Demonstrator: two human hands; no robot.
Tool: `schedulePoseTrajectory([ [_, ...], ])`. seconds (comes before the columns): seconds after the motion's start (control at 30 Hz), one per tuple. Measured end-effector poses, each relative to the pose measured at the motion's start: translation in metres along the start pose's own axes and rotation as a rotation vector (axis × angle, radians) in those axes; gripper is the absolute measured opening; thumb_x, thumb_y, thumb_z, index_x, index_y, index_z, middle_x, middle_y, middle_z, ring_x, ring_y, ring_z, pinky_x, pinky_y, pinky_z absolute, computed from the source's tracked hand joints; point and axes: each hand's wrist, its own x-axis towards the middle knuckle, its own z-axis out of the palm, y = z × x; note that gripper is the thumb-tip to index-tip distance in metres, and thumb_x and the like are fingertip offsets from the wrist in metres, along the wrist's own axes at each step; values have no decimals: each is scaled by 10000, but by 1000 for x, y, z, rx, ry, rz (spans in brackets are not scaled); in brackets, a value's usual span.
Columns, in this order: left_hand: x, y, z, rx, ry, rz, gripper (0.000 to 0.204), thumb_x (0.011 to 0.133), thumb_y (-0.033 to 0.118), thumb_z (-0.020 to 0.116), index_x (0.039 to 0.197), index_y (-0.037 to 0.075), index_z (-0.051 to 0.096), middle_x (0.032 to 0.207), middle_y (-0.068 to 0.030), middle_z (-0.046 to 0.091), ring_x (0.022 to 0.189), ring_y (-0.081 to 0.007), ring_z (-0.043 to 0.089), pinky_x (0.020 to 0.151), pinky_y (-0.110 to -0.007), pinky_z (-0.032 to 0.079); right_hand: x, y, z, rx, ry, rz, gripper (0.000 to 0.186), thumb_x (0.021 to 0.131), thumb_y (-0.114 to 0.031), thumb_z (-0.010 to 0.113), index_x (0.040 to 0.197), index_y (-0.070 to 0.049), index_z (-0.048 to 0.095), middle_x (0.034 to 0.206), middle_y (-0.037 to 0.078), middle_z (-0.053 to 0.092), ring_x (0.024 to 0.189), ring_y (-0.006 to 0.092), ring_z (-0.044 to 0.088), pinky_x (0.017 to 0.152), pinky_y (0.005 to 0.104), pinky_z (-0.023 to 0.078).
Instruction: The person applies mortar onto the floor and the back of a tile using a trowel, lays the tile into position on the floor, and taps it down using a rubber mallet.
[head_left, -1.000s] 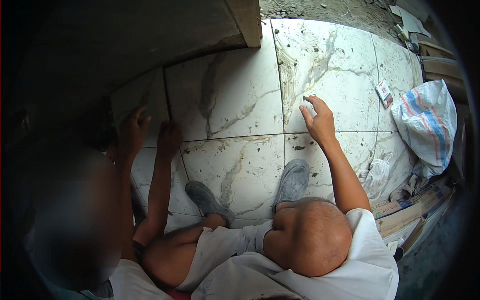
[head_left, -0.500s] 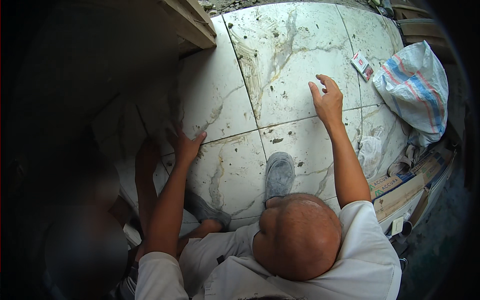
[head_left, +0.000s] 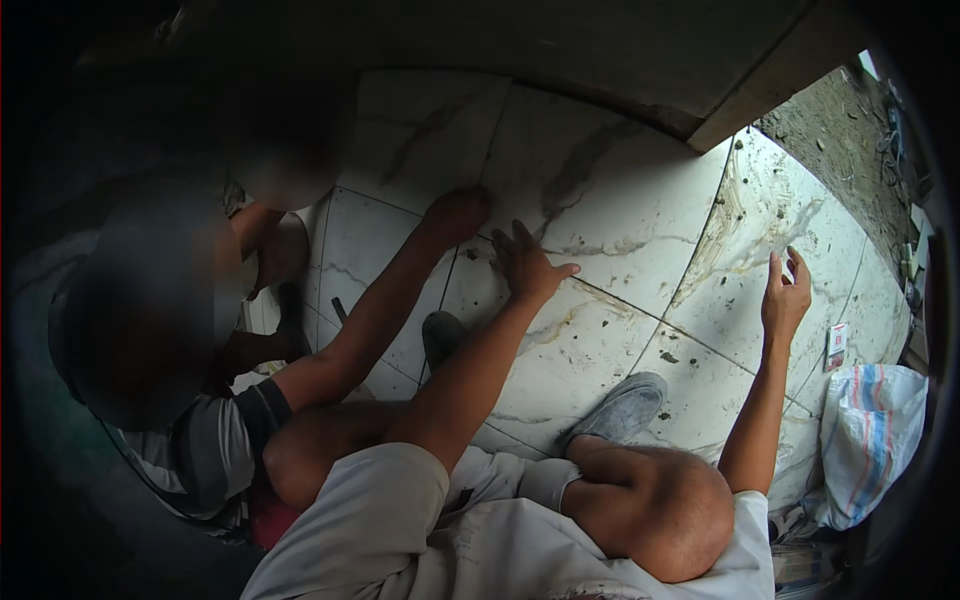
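Observation:
Marble-patterned white floor tiles [head_left: 610,350], grey-veined and specked with dirt, spread out in front of me. My left hand [head_left: 530,268] rests on them at a dark joint line, fingers spread and nothing held. Farther right, my right hand [head_left: 787,298] is raised a little over a tile smeared with dried mortar [head_left: 735,215]. Its fingers are slightly bent, with thumb and fingers apart and nothing between them. Just left of my left hand, a co-worker's hand [head_left: 457,215] reaches to the tile joint in shadow; what it holds, if anything, I cannot make out.
A co-worker in a striped shirt [head_left: 220,440] squats close on my left. A dark wooden panel [head_left: 640,60] overhangs the far tiles. On the right lie a small red and white pack [head_left: 836,346] and a white striped sack [head_left: 872,440]. Bare soil [head_left: 835,150] lies beyond the tiles.
My view has swung left, so the co-worker and the shadowed tiles now show more. Both my hands stay open; the left stays near the same joint.

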Motion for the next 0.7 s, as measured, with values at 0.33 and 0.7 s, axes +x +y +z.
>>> schedulePoseTrajectory([
  [0.33, -5, -10, 6, -17, 56, 125, 1216, 584, 529, 831, 1454, -74, 233, 1457, -417, 176, 1383, -512, 199, 1127, -586, 167, 2, -80, 65, 151, -182, -217, 405, 944, -268, 627, 1235, 11, 585, 1196, 182, 626, 1083, 272, 611, 897, 359, 504],
  [0.7, -4, -6, 12, 271, -64, 209, 971, 782, 676, 517, 1507, 81, 266, 1591, -176, 124, 1464, -393, 55, 1133, -632, -59, 3, -201, 74, 113, -82, -1028, 411, 888, -375, 679, 1025, 12, 686, 939, 214, 686, 720, 313, 695, 605, 369, 596],
])
